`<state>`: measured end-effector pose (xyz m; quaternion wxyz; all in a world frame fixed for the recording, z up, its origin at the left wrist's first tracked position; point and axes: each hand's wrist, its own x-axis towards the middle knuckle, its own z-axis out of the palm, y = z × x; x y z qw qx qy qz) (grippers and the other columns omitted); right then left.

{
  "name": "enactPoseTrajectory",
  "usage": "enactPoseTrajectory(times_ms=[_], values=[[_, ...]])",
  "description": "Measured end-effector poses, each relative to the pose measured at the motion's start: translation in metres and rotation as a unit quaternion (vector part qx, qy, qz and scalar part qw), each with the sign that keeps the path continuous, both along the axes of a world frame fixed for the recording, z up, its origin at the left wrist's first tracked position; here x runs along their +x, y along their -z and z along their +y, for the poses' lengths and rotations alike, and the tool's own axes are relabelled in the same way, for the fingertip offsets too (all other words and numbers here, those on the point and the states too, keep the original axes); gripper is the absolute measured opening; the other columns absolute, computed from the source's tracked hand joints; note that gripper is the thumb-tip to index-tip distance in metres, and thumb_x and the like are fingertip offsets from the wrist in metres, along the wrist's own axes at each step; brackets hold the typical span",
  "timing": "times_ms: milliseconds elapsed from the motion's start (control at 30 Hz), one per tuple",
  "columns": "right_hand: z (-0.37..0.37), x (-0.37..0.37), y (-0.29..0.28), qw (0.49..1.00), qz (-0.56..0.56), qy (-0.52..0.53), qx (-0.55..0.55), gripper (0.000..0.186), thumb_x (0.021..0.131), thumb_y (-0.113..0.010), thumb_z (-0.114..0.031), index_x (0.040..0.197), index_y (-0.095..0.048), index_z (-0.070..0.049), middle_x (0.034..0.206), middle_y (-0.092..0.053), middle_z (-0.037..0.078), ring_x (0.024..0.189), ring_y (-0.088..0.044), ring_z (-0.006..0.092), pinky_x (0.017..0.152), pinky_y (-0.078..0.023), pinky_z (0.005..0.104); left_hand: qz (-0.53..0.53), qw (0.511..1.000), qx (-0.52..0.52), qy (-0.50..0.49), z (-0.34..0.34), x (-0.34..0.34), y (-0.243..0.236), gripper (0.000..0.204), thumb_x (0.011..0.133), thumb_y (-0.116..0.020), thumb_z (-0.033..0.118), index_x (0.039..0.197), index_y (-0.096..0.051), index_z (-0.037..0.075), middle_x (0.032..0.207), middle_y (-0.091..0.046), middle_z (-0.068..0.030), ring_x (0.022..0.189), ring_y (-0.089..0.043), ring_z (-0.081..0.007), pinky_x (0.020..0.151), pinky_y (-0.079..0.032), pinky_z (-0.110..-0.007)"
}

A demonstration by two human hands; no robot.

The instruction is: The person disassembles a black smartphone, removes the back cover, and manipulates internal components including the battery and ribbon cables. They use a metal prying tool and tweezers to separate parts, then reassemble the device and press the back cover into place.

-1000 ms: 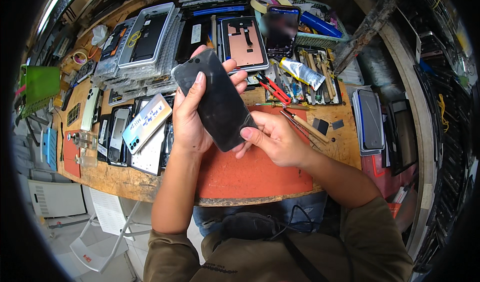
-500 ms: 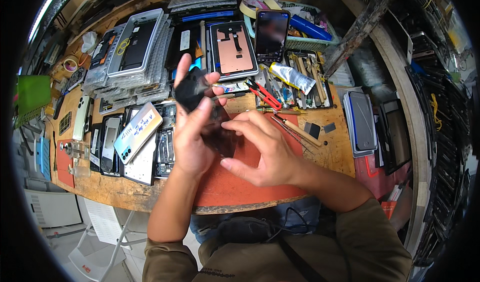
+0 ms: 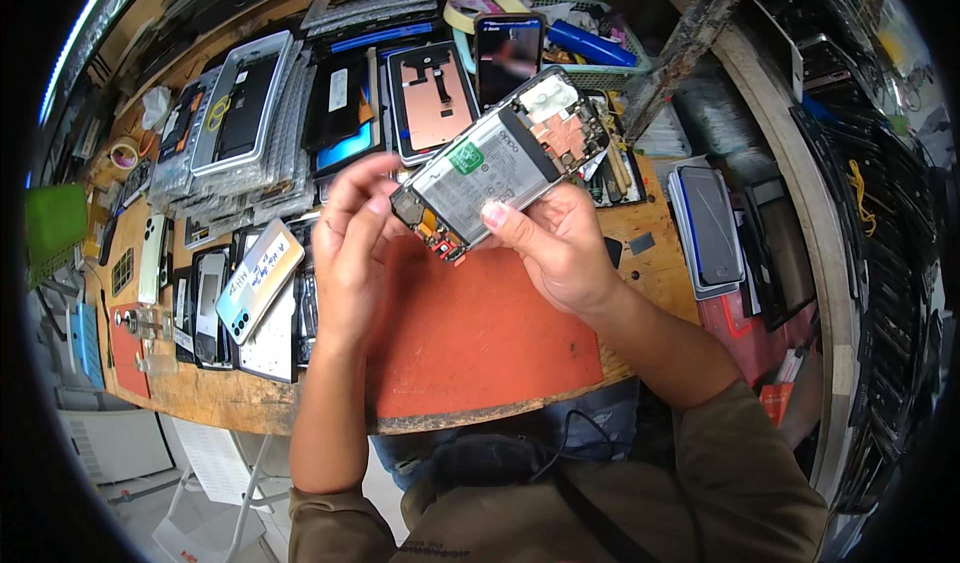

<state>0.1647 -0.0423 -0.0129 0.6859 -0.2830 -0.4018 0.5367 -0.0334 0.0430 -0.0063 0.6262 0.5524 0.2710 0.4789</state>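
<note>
My right hand (image 3: 562,243) is closed on an opened smartphone (image 3: 485,181), its thumb lying across the silver battery. The phone is tilted, its far end up to the right. Its inside faces up: a green sticker and black band on the battery, copper-coloured shielding at the far end, and yellow ribbon parts with a small red board at the near end. My left hand (image 3: 350,233) is beside that near end, fingers loosely bent and apart, with nothing seen in it. Below both hands lies a red mat (image 3: 480,338).
To the left are a phone with a blue-orange back (image 3: 260,278), opened phones and stacked bubble-wrapped parts (image 3: 285,168). A phone stands upright (image 3: 508,53) before a green basket (image 3: 630,58) at the back. Phone frames (image 3: 710,223) lie right, near a wooden post (image 3: 690,48).
The dark object in my left hand is no longer seen there. The opened smartphone is now in my right hand, raised and turned inside up. My left hand has moved slightly lower and left.
</note>
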Motion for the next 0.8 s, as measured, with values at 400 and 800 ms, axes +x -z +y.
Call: enactPoseTrajectory(times_ms=[400, 800], values=[[0.005, 0.012, 0.000, 0.999, 0.030, 0.019, 0.021, 0.022, 0.109, -0.063, -0.006, 0.128, -0.066, 0.004, 0.121, -0.075, 0.013, 0.108, -0.074, 0.0188, 0.092, -0.066, 0.0376, -0.046, 0.988, 0.002, 0.147, -0.027, 0.018, -0.003, 0.084, 0.093, -0.071, -0.009, 0.164, -0.027, -0.001, 0.149, -0.052, -0.0139, 0.134, -0.058, -0.0215, 0.103, -0.056, -0.033], [-0.001, 0.010, -0.007, 0.999, -0.014, 0.033, 0.032, 0.020, 0.108, -0.064, -0.004, 0.126, -0.068, 0.005, 0.121, -0.075, 0.012, 0.109, -0.073, 0.0168, 0.093, -0.065, 0.0349, -0.055, 0.994, -0.003, 0.090, -0.031, 0.023, 0.001, 0.076, 0.097, -0.071, -0.003, 0.163, -0.031, 0.000, 0.141, -0.059, -0.0143, 0.122, -0.064, -0.0202, 0.088, -0.060, -0.033]])
